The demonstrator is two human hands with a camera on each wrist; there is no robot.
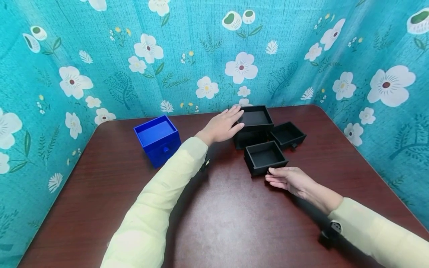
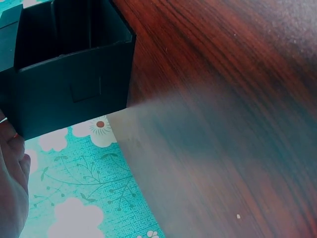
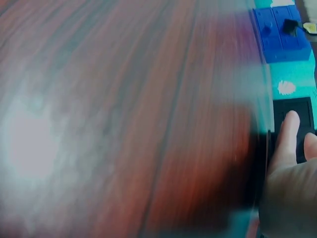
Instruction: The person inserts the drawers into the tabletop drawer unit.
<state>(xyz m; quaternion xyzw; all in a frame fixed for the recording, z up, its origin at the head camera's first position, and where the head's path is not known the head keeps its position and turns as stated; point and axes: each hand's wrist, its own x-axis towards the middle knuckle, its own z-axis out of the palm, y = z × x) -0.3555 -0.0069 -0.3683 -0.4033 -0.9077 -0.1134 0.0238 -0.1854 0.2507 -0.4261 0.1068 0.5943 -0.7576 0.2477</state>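
My left hand [image 1: 223, 124] rests with its fingers extended on the left edge of a black drawer cabinet [image 1: 256, 128]. The cabinet has a tray-like top and an open slot in front. In the left wrist view the black cabinet [image 2: 74, 84] shows its open interior, with part of the left hand [image 2: 12, 183] beside it. In front of the slot is a small black drawer [image 1: 266, 169], out of the cabinet. My right hand [image 1: 291, 180] pinches the middle of its front between thumb and fingers; the knob is hidden there.
Another black drawer [image 1: 287, 134], with its knob facing forward, lies right of the cabinet. A blue drawer box [image 1: 162, 145] stands at the left, behind the left forearm. The brown table [image 1: 221, 223] meets a turquoise flowered curtain [image 1: 187, 56] at the back.
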